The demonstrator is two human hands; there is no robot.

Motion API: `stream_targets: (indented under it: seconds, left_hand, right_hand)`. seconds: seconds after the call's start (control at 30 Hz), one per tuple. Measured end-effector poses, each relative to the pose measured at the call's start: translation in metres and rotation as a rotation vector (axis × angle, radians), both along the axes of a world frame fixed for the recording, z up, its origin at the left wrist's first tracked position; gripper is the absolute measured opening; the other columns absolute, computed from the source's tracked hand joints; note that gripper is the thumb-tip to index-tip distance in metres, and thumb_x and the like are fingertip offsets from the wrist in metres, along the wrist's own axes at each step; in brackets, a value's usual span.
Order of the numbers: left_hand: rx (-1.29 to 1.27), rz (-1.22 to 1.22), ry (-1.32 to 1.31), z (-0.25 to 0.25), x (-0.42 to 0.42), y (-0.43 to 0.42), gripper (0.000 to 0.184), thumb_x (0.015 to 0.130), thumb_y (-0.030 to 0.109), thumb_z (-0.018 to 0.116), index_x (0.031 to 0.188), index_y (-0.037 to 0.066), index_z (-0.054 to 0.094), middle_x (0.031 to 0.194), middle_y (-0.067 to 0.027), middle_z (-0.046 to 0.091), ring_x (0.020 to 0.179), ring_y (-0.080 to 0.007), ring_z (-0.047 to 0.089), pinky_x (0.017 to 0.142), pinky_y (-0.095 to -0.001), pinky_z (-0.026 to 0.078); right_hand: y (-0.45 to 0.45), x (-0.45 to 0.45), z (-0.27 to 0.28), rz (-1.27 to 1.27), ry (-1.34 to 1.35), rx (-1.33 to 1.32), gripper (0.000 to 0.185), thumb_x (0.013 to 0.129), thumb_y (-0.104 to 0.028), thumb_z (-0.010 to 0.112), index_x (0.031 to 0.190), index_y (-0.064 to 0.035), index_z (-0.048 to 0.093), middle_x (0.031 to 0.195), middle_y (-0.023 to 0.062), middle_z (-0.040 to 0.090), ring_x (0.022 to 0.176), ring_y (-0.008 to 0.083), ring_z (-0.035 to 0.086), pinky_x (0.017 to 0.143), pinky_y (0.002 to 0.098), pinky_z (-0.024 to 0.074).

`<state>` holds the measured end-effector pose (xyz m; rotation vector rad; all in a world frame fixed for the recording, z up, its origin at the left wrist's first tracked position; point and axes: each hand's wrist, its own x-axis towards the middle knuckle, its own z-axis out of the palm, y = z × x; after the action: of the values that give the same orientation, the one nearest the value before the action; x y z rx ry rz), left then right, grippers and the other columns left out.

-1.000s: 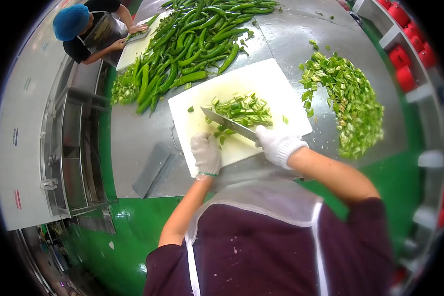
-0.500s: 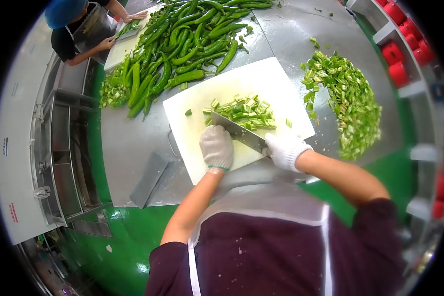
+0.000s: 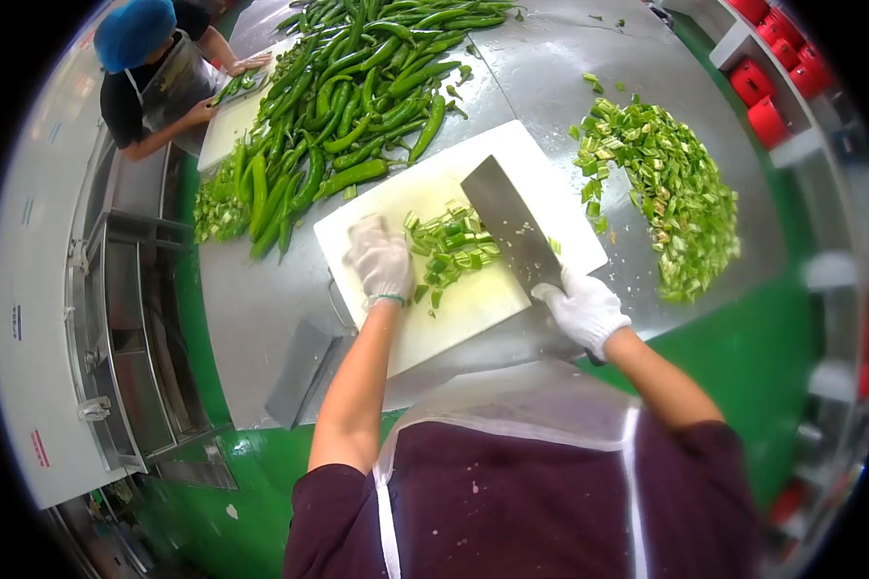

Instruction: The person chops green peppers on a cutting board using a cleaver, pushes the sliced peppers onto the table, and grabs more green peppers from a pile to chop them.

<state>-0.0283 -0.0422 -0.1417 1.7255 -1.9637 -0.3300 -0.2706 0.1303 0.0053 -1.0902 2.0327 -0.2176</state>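
Observation:
In my right hand (image 3: 581, 307), in a white knit glove, is the handle of a cleaver (image 3: 508, 220). Its broad blade is turned so the flat face shows, with small wet bits stuck on it, along the right side of the chopped green peppers (image 3: 452, 243). My left hand (image 3: 378, 259), also gloved and a little blurred, is palm down at the left of these pieces. Its fingers look extended, and nothing shows in them. Pieces and both hands are over a white cutting board (image 3: 483, 299); the blade hides part of it.
Whole long green peppers (image 3: 348, 106) are heaped behind the board. A mound of cut pieces (image 3: 671, 193) lies on the steel table (image 3: 541, 77) at right. A grey flat-sided object (image 3: 302, 372) sits front left. Another person (image 3: 154, 82) cuts at a second board (image 3: 230, 125).
The cleaver has swung from a slant across the pieces to their right side, flat face showing. My left hand has moved left and away from me. The pieces sit closer together.

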Motion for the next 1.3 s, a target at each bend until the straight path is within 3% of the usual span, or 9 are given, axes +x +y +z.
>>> stream_targets:
  seconds: [0.13,0.23,0.37,0.5,0.77,0.83,0.93,1.1,1.3]
  left_hand:
    - [0.157,-0.546,0.407,0.005,-0.021,0.016,0.044,0.099,0.020,0.058,0.137,-0.003,0.058,0.139,-0.0235,0.060,0.135,-0.0335,0.053,0.118,-0.0419,0.036]
    - [0.261,-0.428,0.693,0.017,-0.017,0.029,0.046,0.101,0.018,0.055,0.142,-0.003,0.054,0.141,-0.0204,0.060,0.136,-0.0300,0.053,0.118,-0.0388,0.035]
    - [-0.067,-0.169,0.948,0.015,0.037,0.016,0.049,0.110,0.024,0.041,0.150,-0.003,0.042,0.147,-0.0179,0.053,0.126,-0.0225,0.056,0.112,-0.0338,0.041]
    - [-0.104,0.104,1.080,0.040,0.052,0.030,0.042,0.109,0.020,0.045,0.144,-0.003,0.048,0.141,-0.0174,0.057,0.125,-0.0242,0.056,0.108,-0.0363,0.044]
    - [-0.243,-0.104,0.112,-0.017,0.056,0.078,0.036,0.098,0.015,0.060,0.129,-0.004,0.061,0.131,-0.0241,0.062,0.126,-0.0393,0.057,0.114,-0.0459,0.038]
    - [-0.250,-0.140,0.089,-0.016,0.055,0.077,0.036,0.098,0.017,0.060,0.127,-0.003,0.061,0.131,-0.0239,0.062,0.127,-0.0407,0.056,0.114,-0.0476,0.038]
    - [-0.254,-0.171,0.074,-0.016,0.051,0.077,0.035,0.097,0.018,0.061,0.125,-0.002,0.062,0.132,-0.0238,0.062,0.128,-0.0422,0.055,0.113,-0.0493,0.038]
    - [-0.268,-0.168,0.057,-0.014,0.051,0.077,0.033,0.096,0.018,0.061,0.124,-0.001,0.062,0.131,-0.0232,0.062,0.127,-0.0421,0.055,0.111,-0.0492,0.040]
    - [-0.228,-0.144,0.131,-0.010,0.047,0.079,0.032,0.099,0.019,0.058,0.124,0.000,0.063,0.129,-0.0205,0.064,0.127,-0.0381,0.056,0.117,-0.0481,0.032]
  right_hand:
    - [0.010,-0.007,0.005,-0.232,-0.135,0.003,0.056,0.090,-0.039,0.064,0.131,-0.0018,0.057,0.088,0.0170,0.075,0.086,0.0276,0.076,0.087,0.0382,0.0554]
    - [0.007,-0.003,0.002,-0.238,-0.146,-0.029,0.055,0.090,-0.038,0.064,0.130,-0.0011,0.057,0.086,0.0168,0.075,0.085,0.0273,0.075,0.087,0.0383,0.0555]
    - [-0.012,0.024,-0.012,0.200,-0.169,-0.104,0.057,0.093,-0.040,0.064,0.136,-0.0055,0.051,0.119,0.0288,0.066,0.111,0.0451,0.064,0.099,0.0470,0.0487]
    - [-0.037,0.075,-0.008,0.540,-0.286,0.007,0.043,0.097,-0.033,0.059,0.126,-0.0030,0.050,0.107,0.0293,0.067,0.105,0.0432,0.066,0.091,0.0493,0.0506]
    - [-0.053,0.057,-0.064,-0.063,-0.358,-0.097,0.042,0.096,-0.031,0.059,0.123,-0.0007,0.048,0.110,0.0285,0.067,0.100,0.0413,0.067,0.090,0.0482,0.0504]
    - [-0.050,0.026,-0.091,-0.153,-0.311,-0.142,0.041,0.095,-0.031,0.058,0.122,-0.0004,0.050,0.119,0.0289,0.065,0.111,0.0452,0.063,0.093,0.0509,0.0494]
    - [-0.044,-0.025,-0.066,-0.505,-0.508,-0.199,0.031,0.095,-0.018,0.060,0.121,-0.0034,0.050,0.103,0.0151,0.071,0.078,0.0227,0.066,0.070,0.0394,0.0545]
    - [-0.044,-0.122,-0.046,-0.640,-0.133,-0.222,0.032,0.096,-0.016,0.059,0.123,-0.0023,0.048,0.095,0.0197,0.068,0.076,0.0258,0.069,0.059,0.0381,0.0551]
    - [0.011,-0.064,0.011,-0.049,0.000,-0.085,0.042,0.095,-0.031,0.055,0.128,-0.0069,0.049,0.117,0.0277,0.067,0.112,0.0453,0.065,0.099,0.0489,0.0485]
